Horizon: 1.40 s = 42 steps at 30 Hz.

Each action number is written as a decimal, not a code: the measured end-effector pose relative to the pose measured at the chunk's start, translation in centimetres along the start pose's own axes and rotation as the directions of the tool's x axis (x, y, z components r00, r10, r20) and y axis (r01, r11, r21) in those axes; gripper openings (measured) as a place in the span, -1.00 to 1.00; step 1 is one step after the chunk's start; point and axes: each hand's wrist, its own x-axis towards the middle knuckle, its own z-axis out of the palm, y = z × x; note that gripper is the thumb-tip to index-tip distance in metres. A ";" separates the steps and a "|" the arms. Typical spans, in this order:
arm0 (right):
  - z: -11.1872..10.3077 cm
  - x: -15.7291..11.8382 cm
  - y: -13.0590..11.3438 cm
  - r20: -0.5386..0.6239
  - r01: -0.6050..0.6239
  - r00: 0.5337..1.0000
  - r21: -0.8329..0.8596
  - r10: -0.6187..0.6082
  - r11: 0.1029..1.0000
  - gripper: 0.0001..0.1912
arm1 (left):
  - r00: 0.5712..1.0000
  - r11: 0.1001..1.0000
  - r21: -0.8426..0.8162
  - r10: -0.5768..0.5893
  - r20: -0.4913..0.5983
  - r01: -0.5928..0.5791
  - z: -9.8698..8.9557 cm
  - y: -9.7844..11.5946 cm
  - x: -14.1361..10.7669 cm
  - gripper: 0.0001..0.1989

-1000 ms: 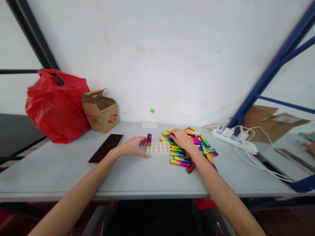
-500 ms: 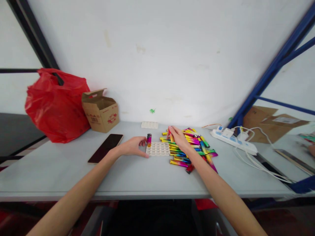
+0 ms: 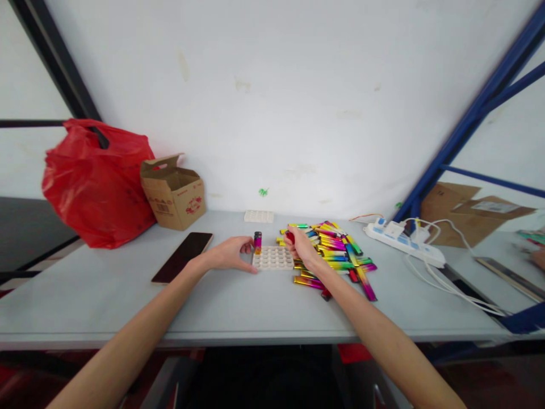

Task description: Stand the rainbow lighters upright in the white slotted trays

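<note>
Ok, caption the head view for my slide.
Left hand at a white tray bearing one upright lighter; right hand holding something red by more lighters.

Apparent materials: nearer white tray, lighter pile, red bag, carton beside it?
Tray: likely moulded plastic, matte; regular rows of recesses.
Lighter pile: shiny metallic finish, bright reflections; metal or coated plastic, can't tell.
Red bag: probably thin plastic film, slightly glossy; creases, highlights.
Carton: cardboard, matte brown; folded flaps, printed sides.

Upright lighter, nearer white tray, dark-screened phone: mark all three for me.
Upright lighter (image 3: 258, 243), head view: on its purple body.
Nearer white tray (image 3: 273, 258), head view: middle of its gridded top.
Phone (image 3: 183, 257), head view: middle of its dark screen.
</note>
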 end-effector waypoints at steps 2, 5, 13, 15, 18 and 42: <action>0.1 -0.1 0.0 0.007 0.016 1.000 -0.013 -0.016 1.000 -0.52 | 1.000 1.000 0.009 -0.004 -0.005 0.004 0.0 0.1 0.0 -0.30; 0.2 -0.1 0.0 0.002 0.037 0.999 -0.027 -0.037 0.999 -0.52 | 1.000 1.000 0.019 -0.006 0.009 0.006 -0.1 0.1 -0.1 -0.29; 0.7 -0.2 0.2 0.040 0.247 0.969 -0.121 -0.244 0.962 -0.42 | 1.000 1.000 0.028 -0.009 0.013 0.008 -0.1 0.2 0.0 -0.31; 1.0 -0.5 0.0 0.083 0.347 0.938 -0.244 -0.337 0.906 -0.50 | 1.000 1.000 0.020 0.002 0.011 -0.002 -0.1 0.2 0.0 -0.32; 1.5 -1.1 -0.3 0.150 0.510 0.851 -0.466 -0.503 0.723 -0.61 | 1.000 1.000 0.007 0.010 -0.001 -0.010 0.0 0.2 -0.1 -0.32; 3.7 -1.0 -0.4 0.301 0.434 0.859 -0.857 -0.414 0.278 -0.68 | 1.000 1.000 0.000 0.000 0.002 0.000 0.0 0.3 -0.1 -0.31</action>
